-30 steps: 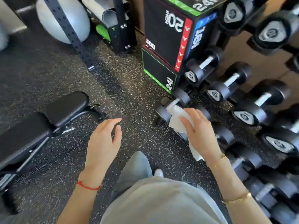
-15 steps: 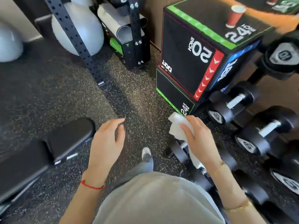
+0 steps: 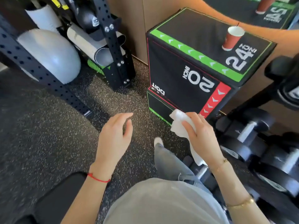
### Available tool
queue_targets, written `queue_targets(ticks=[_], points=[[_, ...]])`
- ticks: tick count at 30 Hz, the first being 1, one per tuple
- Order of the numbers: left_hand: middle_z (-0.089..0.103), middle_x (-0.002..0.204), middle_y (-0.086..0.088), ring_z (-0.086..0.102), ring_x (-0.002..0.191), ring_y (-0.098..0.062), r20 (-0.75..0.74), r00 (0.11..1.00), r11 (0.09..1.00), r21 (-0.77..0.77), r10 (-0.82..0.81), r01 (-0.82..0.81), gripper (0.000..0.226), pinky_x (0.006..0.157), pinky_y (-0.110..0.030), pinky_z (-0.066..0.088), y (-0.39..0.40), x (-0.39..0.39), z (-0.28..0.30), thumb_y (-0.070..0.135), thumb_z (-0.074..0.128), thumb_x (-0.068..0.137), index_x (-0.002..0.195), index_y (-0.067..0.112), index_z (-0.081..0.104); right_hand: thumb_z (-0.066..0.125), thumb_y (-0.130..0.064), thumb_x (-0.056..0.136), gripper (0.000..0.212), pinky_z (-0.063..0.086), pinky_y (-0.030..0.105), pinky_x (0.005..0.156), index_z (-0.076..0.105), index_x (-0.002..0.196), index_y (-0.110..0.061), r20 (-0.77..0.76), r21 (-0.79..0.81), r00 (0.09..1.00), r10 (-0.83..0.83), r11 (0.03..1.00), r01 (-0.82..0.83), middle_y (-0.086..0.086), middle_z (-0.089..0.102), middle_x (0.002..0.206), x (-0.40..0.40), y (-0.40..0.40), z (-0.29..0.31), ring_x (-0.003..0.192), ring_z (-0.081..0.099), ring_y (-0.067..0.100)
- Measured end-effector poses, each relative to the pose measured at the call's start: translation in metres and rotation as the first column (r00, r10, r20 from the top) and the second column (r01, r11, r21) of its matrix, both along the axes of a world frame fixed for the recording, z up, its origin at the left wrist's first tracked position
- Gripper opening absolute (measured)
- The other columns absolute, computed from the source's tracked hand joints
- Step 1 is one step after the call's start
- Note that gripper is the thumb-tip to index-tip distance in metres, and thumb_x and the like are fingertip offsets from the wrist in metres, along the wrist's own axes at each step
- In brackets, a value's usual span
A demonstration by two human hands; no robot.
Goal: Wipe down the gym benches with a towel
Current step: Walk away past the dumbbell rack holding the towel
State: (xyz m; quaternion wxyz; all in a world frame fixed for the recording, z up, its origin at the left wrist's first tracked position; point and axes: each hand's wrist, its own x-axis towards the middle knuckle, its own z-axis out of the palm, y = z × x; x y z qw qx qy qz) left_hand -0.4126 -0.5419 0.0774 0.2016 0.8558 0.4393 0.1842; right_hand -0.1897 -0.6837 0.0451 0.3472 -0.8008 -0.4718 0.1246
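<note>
Two hands hang in front of the person's body, over the speckled rubber floor (image 3: 48, 143). The right hand (image 3: 200, 139) has its grip curled round a crumpled white towel (image 3: 179, 125), with a tail of cloth trailing down below the wrist. The left hand (image 3: 113, 138) holds nothing, its fingers loosely bent and spread a little. The padded gym bench (image 3: 53, 198) shows only as a dark corner at the lower left, beneath the left forearm, well apart from the towel. Neither hand touches it.

Ahead stands a black plyo box (image 3: 186, 75) with a red paper cup (image 3: 231, 39) upright on its top. Dumbbells (image 3: 247, 135) crowd the floor to the right, close by the right leg and foot. A grey exercise ball (image 3: 51, 54) sits behind a black rack upright (image 3: 38, 68) at the left.

The likeliest trouble is underfoot: a step taken while turning toward the bench could catch a dumbbell. The hanging end of the towel might also drag across dusty weights and carry grime onto the pad. A careless swing near the box could tip the cup.
</note>
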Motion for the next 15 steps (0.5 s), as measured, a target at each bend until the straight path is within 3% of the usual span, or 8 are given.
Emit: queue_targets(ticks=[3, 8, 15], points=[[0.065, 0.124, 0.002, 0.061, 0.109, -0.012, 0.008, 1.000, 1.000, -0.001, -0.029, 0.029, 0.030, 0.097, -0.023, 0.045, 0.057, 0.039, -0.007, 0.019, 0.050, 0.100, 0.126, 0.015, 0.063, 0.047, -0.032, 0.102, 0.020, 0.045, 0.036, 0.078, 0.056, 0.115, -0.020, -0.009, 0.007, 1.000, -0.029, 1.000, 0.029, 0.000, 0.059, 0.100, 0.029, 0.050, -0.010, 0.091, 0.057, 0.023], [0.065, 0.124, 0.003, 0.062, 0.110, -0.013, 0.011, 0.993, 0.993, 0.017, -0.119, 0.119, 0.030, 0.098, -0.031, 0.050, 0.157, 0.123, -0.010, 0.019, 0.049, 0.099, 0.125, 0.016, 0.063, 0.047, -0.032, 0.102, 0.023, 0.045, 0.037, 0.077, 0.056, 0.117, -0.017, -0.013, 0.019, 0.994, -0.108, 0.994, 0.108, 0.002, 0.060, 0.106, 0.101, 0.143, -0.013, 0.093, 0.058, 0.025], [0.065, 0.125, 0.004, 0.060, 0.115, -0.012, -0.016, 0.972, 0.971, 0.048, -0.234, 0.235, 0.030, 0.096, -0.025, 0.047, 0.283, 0.242, 0.004, 0.021, 0.048, 0.100, 0.127, 0.017, 0.062, 0.052, -0.026, 0.101, 0.022, 0.045, 0.044, 0.084, 0.058, 0.116, -0.011, 0.031, 0.038, 0.973, -0.227, 0.973, 0.226, 0.009, 0.062, 0.104, 0.222, 0.264, 0.014, 0.097, 0.058, 0.033]])
